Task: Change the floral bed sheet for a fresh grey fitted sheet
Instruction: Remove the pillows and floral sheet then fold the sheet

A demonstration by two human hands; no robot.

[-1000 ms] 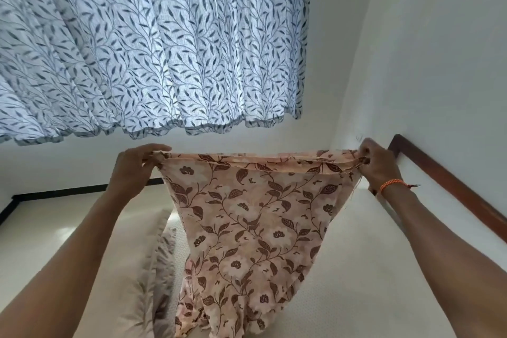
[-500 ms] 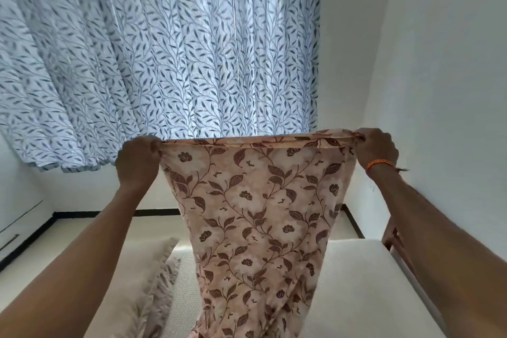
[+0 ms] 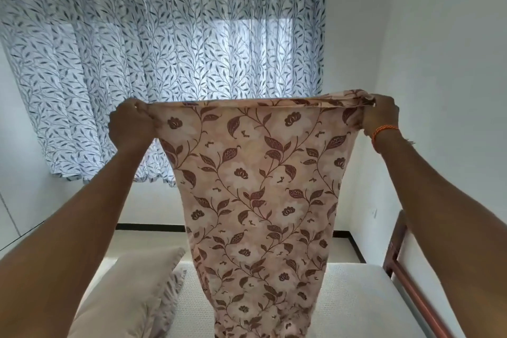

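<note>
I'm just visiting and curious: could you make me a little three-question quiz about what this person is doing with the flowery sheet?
1. True or false: both hands grip the top edge of the floral sheet.
2. Which wrist wears the orange band: A) left, B) right?
3. What lies on the bare mattress, left of the hanging sheet?

Key
1. True: the left hand and the right hand each hold a corner, and the edge is stretched between them.
2. B.
3. A beige pillow.

Both arms raised, hands apart, left (image 3: pixel 131 124) and right (image 3: pixel 380 115) fisted
</note>
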